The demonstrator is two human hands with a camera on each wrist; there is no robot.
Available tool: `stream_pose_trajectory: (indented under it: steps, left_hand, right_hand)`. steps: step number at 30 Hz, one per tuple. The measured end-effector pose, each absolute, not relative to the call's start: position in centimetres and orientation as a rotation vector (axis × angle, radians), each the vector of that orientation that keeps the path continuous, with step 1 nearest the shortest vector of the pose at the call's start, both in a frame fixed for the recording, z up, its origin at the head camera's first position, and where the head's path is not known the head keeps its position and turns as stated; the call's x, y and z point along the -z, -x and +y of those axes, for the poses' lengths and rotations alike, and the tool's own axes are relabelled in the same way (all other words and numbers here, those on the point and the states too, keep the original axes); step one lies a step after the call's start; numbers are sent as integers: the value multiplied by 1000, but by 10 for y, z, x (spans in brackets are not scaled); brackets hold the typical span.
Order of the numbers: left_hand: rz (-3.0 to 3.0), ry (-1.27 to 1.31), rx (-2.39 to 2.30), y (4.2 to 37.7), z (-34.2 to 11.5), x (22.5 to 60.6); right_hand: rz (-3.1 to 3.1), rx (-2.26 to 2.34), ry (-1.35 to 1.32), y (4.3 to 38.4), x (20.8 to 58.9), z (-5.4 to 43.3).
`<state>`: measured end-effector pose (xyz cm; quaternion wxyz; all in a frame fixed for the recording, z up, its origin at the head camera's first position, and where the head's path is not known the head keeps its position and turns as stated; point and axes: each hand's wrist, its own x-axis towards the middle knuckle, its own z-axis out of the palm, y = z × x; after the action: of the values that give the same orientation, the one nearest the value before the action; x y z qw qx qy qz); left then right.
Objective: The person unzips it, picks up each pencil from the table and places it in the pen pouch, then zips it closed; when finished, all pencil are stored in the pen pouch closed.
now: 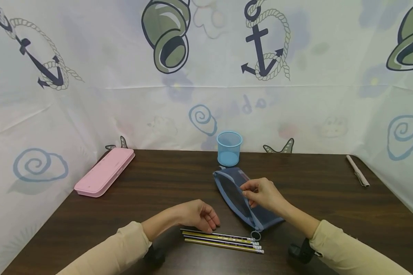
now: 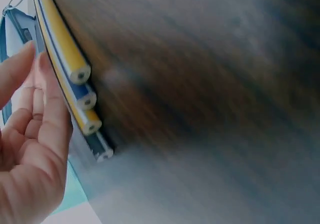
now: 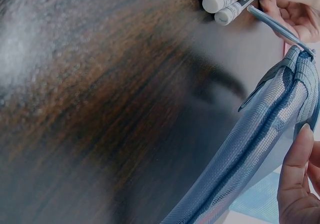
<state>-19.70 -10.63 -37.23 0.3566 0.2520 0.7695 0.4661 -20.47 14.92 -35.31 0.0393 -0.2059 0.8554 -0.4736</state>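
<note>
A blue mesh zip pouch (image 1: 231, 198) lies on the table with its zipped side gaping. My right hand (image 1: 264, 194) pinches the pouch's opening edge between thumb and fingers, which the right wrist view shows too (image 3: 300, 179). Several pencils (image 1: 223, 241), striped in yellow and dark tones with white eraser ends, lie side by side in front of the pouch. Over their far left end is my left hand (image 1: 200, 217), fingers loosely bent and holding nothing. In the left wrist view, that hand (image 2: 35, 139) is right beside the pencils (image 2: 75, 69); whether it touches them I cannot tell.
Behind the pouch stands a blue mesh pencil cup (image 1: 229, 149). A pink pencil case (image 1: 104, 172) sits at the left table edge, and a white pen (image 1: 358, 171) lies at the far right. Printed white cloth (image 1: 206, 95) surrounds the dark wooden table (image 1: 172, 172).
</note>
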Motion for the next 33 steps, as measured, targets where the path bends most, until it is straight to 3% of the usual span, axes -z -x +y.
stream_pose_trajectory:
  steps: [23,33]
  left_hand:
    - [2240,-1071,-890,201,-113,374]
    - [2077,-1034,-957,216,-134,369]
  right_hand:
    - [2631,1449,601,204,354,154]
    - [2610,1463,608,205,354,155]
